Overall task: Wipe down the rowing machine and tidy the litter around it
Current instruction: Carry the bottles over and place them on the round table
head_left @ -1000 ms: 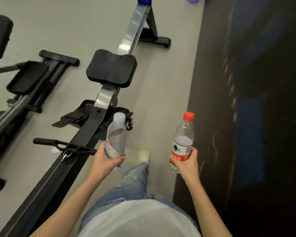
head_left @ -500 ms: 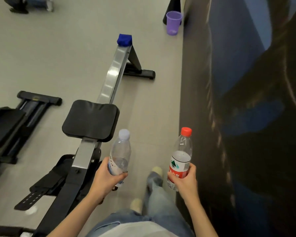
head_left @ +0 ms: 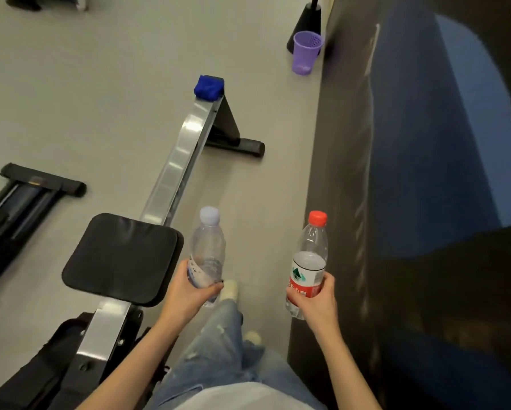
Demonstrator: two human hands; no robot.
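Note:
The rowing machine [head_left: 177, 161] runs from lower left toward the upper middle, with a silver rail and a black seat [head_left: 121, 257]. A blue cloth [head_left: 209, 87] sits on the rail's far end. My left hand [head_left: 189, 294] grips a clear bottle with a pale cap [head_left: 207, 250], just right of the seat. My right hand [head_left: 315, 300] holds a red-capped, red-labelled bottle [head_left: 310, 258] near the dark wall. Both bottles are upright.
A purple mesh bin [head_left: 306, 53] stands on the floor ahead by the wall [head_left: 411, 173], beside a black cone-shaped stand base [head_left: 306, 22]. A second machine [head_left: 26, 193] lies at the left. Grey floor runs between the rail and the wall. My jeans and shoes show below.
I have walked forward along the machine: seat and rail slid down and toward me, and the purple bin and blue cloth came fully into view. Both bottles stay held.

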